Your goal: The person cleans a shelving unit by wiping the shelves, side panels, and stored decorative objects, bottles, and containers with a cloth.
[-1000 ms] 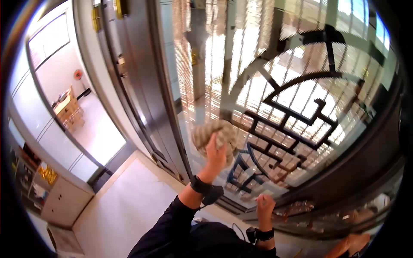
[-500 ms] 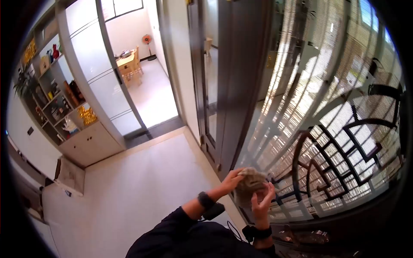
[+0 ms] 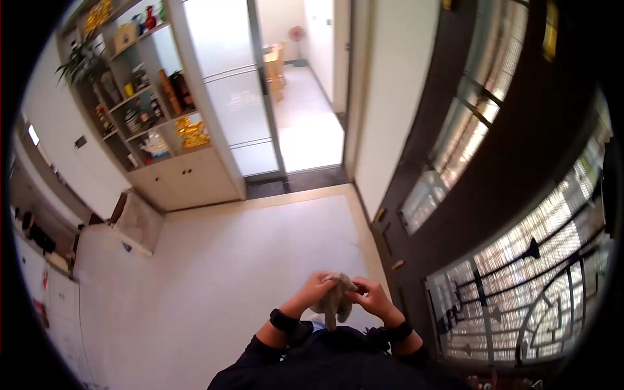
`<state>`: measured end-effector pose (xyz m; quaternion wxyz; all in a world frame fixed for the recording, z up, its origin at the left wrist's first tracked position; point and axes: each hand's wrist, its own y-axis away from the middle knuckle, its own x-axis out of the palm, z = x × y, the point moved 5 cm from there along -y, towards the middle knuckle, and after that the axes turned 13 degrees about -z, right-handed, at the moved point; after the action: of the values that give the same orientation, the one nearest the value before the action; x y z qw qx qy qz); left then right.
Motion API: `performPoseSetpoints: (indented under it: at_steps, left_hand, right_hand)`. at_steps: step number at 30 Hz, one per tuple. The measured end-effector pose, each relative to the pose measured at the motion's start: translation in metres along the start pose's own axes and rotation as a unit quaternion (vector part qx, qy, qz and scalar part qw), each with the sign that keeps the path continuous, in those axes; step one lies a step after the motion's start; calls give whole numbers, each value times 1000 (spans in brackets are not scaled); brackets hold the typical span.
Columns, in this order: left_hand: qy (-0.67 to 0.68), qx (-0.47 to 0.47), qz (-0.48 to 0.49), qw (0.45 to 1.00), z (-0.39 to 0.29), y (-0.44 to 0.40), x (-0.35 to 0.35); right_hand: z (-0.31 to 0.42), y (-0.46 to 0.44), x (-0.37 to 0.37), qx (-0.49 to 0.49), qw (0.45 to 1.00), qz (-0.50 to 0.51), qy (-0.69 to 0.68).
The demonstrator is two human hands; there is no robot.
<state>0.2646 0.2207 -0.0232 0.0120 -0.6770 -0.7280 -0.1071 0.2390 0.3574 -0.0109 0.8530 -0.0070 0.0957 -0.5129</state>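
The bunched rag point(image 3: 333, 304) looks like soft, rough-napped matt cloth, the floor point(image 3: 240, 260) smooth, pale and faintly glossy, the door frame point(image 3: 500, 175) dark with a low sheen, the figurine point(image 3: 192, 132) shiny gold, the sliding door point(image 3: 235, 97) frosted glass.

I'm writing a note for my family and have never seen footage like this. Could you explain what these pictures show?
There is no robot here: a person works with two bare hands. Every picture comes from one camera on their head, looking forward and down; the curved black edge suggests a very wide lens.

The left hand and right hand hold a bunched beige cloth between them, in front of the body. Both wrists wear black bands.

Beyond is a pale floor. A gold ornament stands on the cabinet, and a dark-framed door is at right.
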Motion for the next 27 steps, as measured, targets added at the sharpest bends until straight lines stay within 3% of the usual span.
performPoseSetpoints:
  at_steps: [3,6,8,9,11,13,15,17,20,25,27]
  left_hand:
    - [30,-17,-54,998,-5,3,-54]
    - [-50,69,-117,989,6,4,-99]
    - [-14,17,-143,990,7,6,-112]
    - [26,-12,-151,988,8,3,-117]
    - [-70,53,-160,983,17,-11,-134]
    - [-75,71,-186,977,9,-24,-145]
    - [-124,44,-135,982,20,-44,-160]
    - [-93,29,-142,985,18,-66,-178]
    - [-189,78,-172,964,21,-103,-212]
    - [-243,-33,-278,929,-9,-141,-269]
    - [-253,-28,-311,916,-12,-150,-293]
  right_hand:
    - [-3,-39,40,5,997,31,-77]
    - [-12,-71,65,31,995,88,-45]
    - [-23,-90,78,37,991,123,-44]
    - [-27,-102,83,35,990,121,-62]
    - [-27,-127,91,29,988,130,-77]
    - [-24,-153,93,77,988,100,-91]
    - [-22,-186,97,64,988,111,-88]
    - [-21,-223,98,79,988,79,-107]
    - [-33,-283,100,44,990,79,-107]
    - [-40,-364,110,-82,995,62,6]
    - [-55,-388,122,-50,996,79,9]
